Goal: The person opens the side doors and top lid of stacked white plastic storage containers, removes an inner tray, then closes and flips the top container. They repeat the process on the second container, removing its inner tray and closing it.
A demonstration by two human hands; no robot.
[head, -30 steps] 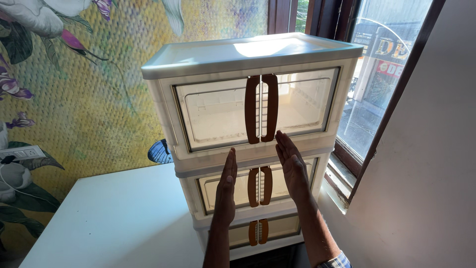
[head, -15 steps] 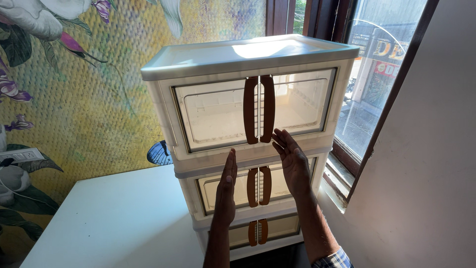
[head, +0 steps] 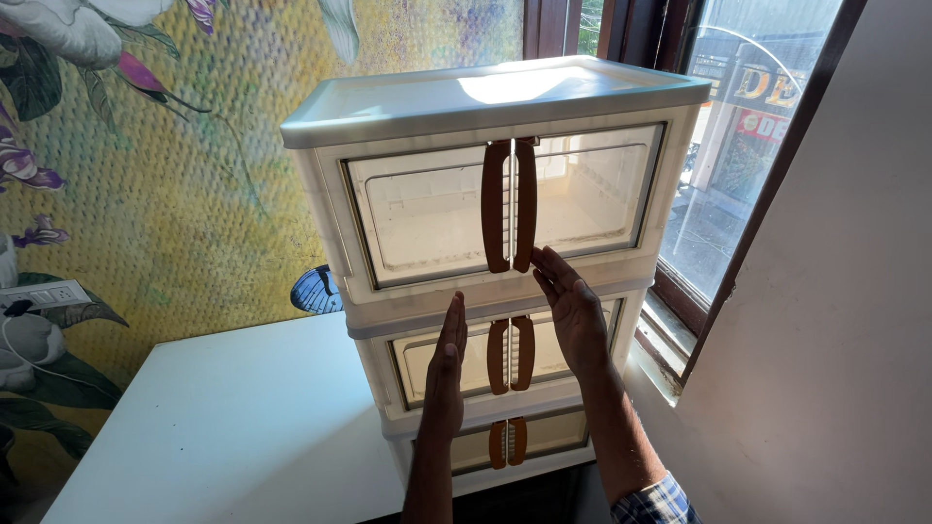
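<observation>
The brown door handles (head: 510, 206), upright and paired at centre frame on the top box of the stacked storage cabinet (head: 495, 262), sit just above my right hand (head: 573, 309), fingertips nearly touching. My left hand (head: 447, 364) is lower, further off; both open, flat, holding nothing.

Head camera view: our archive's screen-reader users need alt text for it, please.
Two bare hands, left hand and right hand, are raised open before a cream three-tier storage cabinet with brown door handles. It stands beside a white table, floral wallpaper behind, a window at right.
</observation>
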